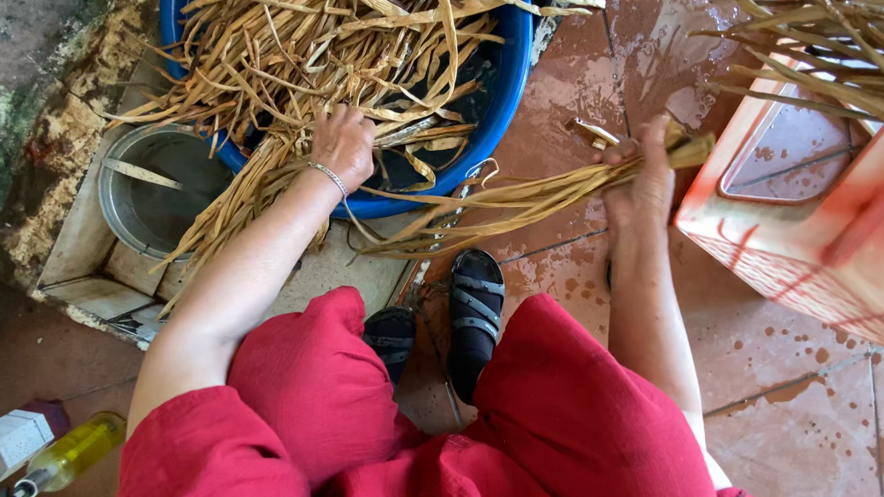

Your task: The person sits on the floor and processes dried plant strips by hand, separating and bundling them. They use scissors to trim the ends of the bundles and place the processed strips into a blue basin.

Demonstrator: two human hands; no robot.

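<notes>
Two hands: I see both busy.
Left hand: fingers down in basin strips (grip hidden, cannot tell).
Right hand: closed around bundle.
Left to do: basin looks mostly full.

Yellow bottle and perhaps a white carton, bottom left.

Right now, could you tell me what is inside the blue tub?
The blue tub holds dry tan leaf strips, with the left hand among them. Its bottom is mostly covered.
</notes>
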